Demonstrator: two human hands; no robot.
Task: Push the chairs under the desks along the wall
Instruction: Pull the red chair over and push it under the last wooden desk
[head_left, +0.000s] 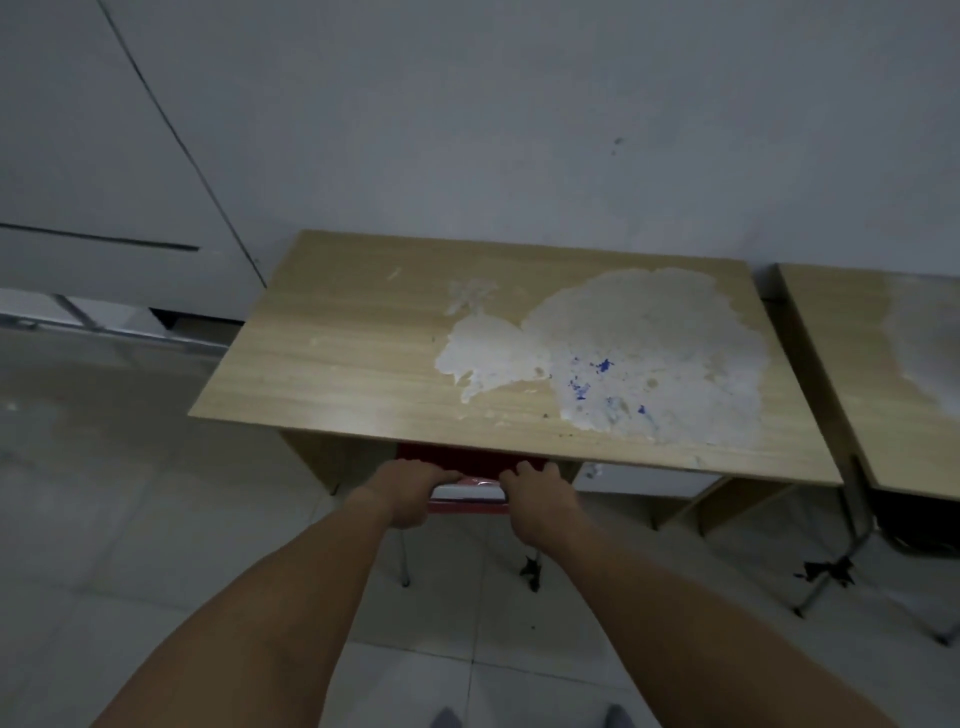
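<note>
- Both hands are clamped on the red chair's backrest (467, 501): left hand (415, 493) at its 9 o'clock end, right hand (537, 499) at its 3 o'clock end.
- The chair sits at 6 o'clock of the wooden surface (363, 353), its seat mostly tucked beneath.
- Step in hand, by my reading: finishing this push toward 12 o'clock.
- Next likely calls for letting go and turning toward 3 o'clock, where a second surface (852, 364) stands with a folding chair's legs (852, 551) showing.

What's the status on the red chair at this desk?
Left hand and right hand both gripping the red chair backrest. Chair mostly under the paint-stained wooden desk. Nothing visibly blocking.
</note>
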